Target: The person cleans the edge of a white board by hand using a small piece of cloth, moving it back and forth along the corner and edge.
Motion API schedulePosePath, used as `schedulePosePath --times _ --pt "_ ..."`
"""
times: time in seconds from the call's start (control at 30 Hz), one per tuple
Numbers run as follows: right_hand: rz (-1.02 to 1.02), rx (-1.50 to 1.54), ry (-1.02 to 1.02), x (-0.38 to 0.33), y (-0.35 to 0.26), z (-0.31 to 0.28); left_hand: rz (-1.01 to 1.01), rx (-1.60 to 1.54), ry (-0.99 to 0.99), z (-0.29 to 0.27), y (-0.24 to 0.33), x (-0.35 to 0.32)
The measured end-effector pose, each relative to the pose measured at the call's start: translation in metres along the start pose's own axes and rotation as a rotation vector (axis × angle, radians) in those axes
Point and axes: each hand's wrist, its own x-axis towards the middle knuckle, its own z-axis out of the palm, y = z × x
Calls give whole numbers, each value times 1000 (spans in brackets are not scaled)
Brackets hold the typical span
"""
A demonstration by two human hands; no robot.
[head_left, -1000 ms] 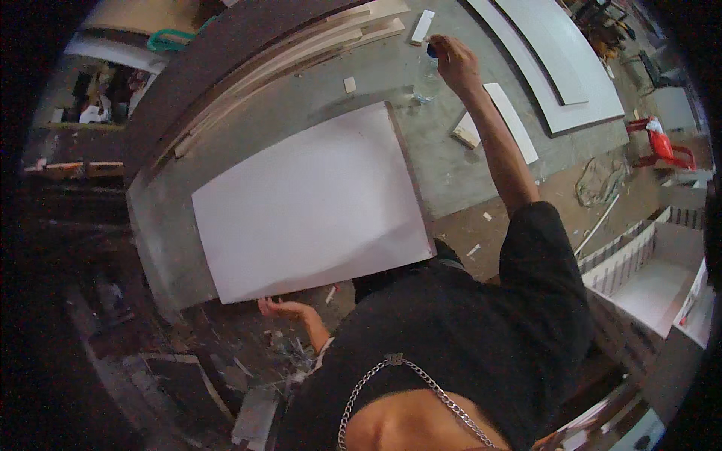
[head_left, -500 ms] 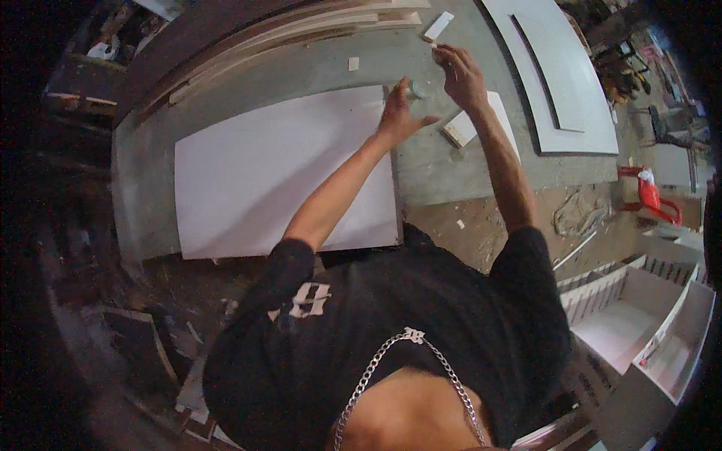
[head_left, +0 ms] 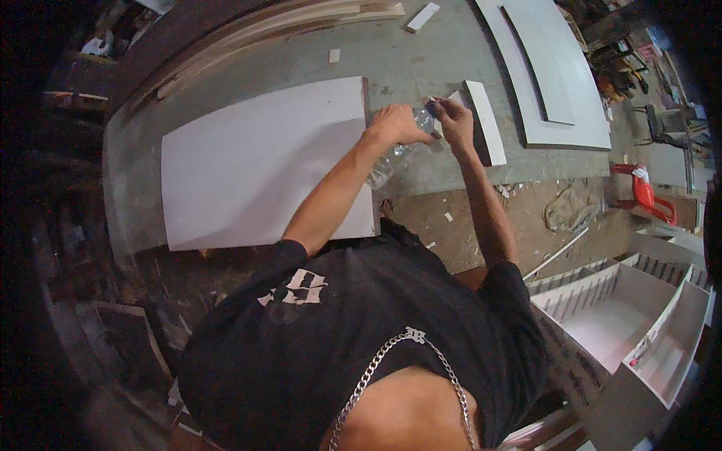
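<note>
My left hand is wrapped round a clear plastic bottle, which lies tilted across the grip. Its lower end points toward me over the right edge of a large white panel. At the bottle's upper end, my right hand is closed in a pinch beside the neck. A small pale and dark bit shows at those fingertips, too small to name. Just beyond my right hand lies a white board strip with a dark side, partly over another pale piece.
The grey-green worktable carries long wooden strips at the back left. A small white block lies at the far side. Stacked white panels rest at the right. A red chair and white open boxes stand beyond.
The bottle, upright on the table before, is now lifted and tilted in my left hand, which has closed round it. My right hand has come back toward me to the bottle's neck.
</note>
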Motion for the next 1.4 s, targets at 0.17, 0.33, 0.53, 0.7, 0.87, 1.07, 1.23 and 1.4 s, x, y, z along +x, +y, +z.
schedulePosePath --times 0.17,0.33,0.53,0.7,0.87,1.07,1.23,1.4 --pt "-125 -132 102 2 -18 14 89 -50 115 11 -25 11" --pt "-496 -285 256 7 -95 4 305 -202 483 7 -28 61" --pt "-288 -323 166 -18 -12 5 417 -440 703 -11 -27 125" --pt "-135 -222 -163 -25 18 119 456 -481 588 -15 -35 131" --pt "-5 -47 -356 24 53 161 628 -487 679 -31 -86 133" --pt "-324 -602 -374 -41 36 163 213 -732 838 -22 -247 108" --pt "-189 -647 -224 -36 32 176 150 -561 729 -15 -227 99" --pt "-123 -718 -219 -76 20 187 39 -350 580 -29 -227 93"
